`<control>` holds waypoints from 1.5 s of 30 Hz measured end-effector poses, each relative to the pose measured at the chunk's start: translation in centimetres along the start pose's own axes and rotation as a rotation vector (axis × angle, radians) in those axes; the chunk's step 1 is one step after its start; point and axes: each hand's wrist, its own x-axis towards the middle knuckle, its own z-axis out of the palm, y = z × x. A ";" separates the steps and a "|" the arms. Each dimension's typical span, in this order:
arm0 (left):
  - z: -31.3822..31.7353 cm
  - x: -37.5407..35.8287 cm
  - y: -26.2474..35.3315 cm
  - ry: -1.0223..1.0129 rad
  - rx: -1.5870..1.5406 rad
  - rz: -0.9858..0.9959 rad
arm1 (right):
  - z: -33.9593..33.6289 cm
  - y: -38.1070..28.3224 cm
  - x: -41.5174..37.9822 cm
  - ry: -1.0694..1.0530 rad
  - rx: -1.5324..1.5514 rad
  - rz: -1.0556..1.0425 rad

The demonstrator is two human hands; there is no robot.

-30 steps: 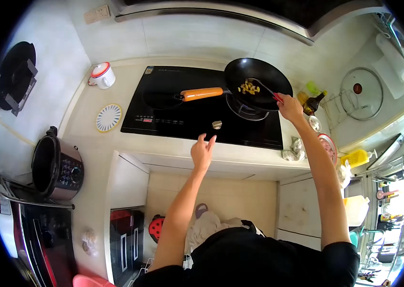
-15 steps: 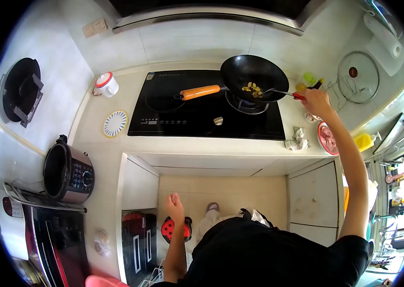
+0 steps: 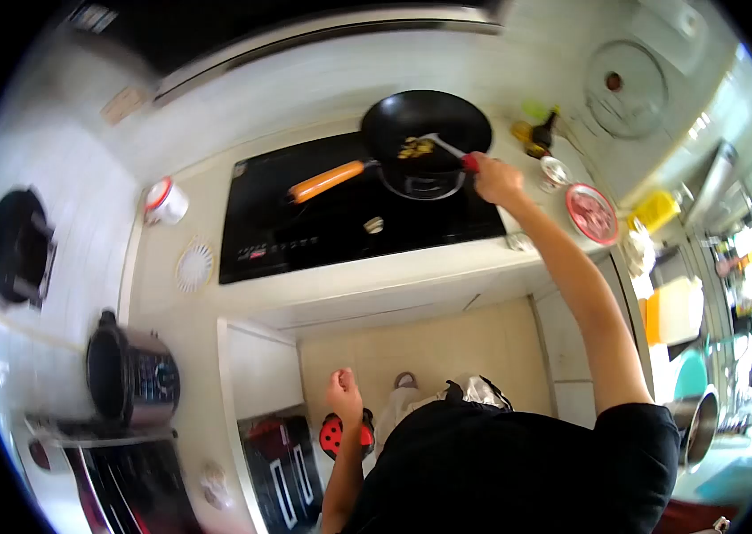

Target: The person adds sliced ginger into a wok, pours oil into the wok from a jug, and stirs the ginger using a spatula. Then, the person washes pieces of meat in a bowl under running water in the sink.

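Right hand (image 3: 498,182) grips a red-handled metal spatula (image 3: 452,149), its head beside yellowish-brown food pieces (image 3: 413,149) in the round black wok (image 3: 403,110) with an orange handle, toward the black glass cooktop's (image 3: 305,214) rear right corner. Left hand (image 3: 344,390) hangs below the cream counter's (image 3: 354,274) front edge; whether it is closed, I cannot tell.

Pale counter (image 3: 182,313) beneath black cooktop (image 3: 305,222), red-and-white mug (image 3: 166,205), plate (image 3: 195,267), dark cooker (image 3: 133,378), red-rimmed bowl (image 3: 602,240)

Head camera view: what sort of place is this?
Likely a home kitchen: a black, orange-handled wok over a glossy black cooktop, and a red-rimmed bowl of what looks like meat.
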 end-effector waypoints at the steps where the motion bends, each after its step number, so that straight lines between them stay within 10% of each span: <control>1: 1.1 0.1 1.0 -0.051 0.004 0.028 | 0.6 0.7 -0.4 0.000 0.106 -0.027; 12: 21.7 -5.5 19.5 -1.026 0.082 0.625 | -1.3 11.0 -15.2 0.339 0.526 -0.014; 18: 35.9 -7.1 24.9 -0.558 0.349 1.076 | -7.3 34.7 -30.6 0.796 0.075 0.440; 22: 40.7 -6.7 29.3 -0.413 0.677 0.913 | -7.7 46.3 -35.7 0.782 0.019 0.861; 25: 44.1 -6.0 30.2 -0.445 0.841 0.799 | -6.5 48.0 -35.7 0.884 0.129 0.809; 31: 48.1 -4.0 30.0 -0.417 0.685 1.209 | -7.0 48.2 -35.7 0.886 0.328 0.846; 39: 49.9 -5.2 32.3 -0.387 0.728 0.967 | -5.9 51.0 -36.1 0.758 0.040 0.974; 41: 50.2 -6.4 32.8 -0.383 0.517 0.611 | -5.4 51.4 -35.9 0.613 -0.052 1.016; 45: 50.3 -8.9 31.5 -0.149 0.467 0.754 | -4.2 51.5 -35.6 0.415 -0.016 1.036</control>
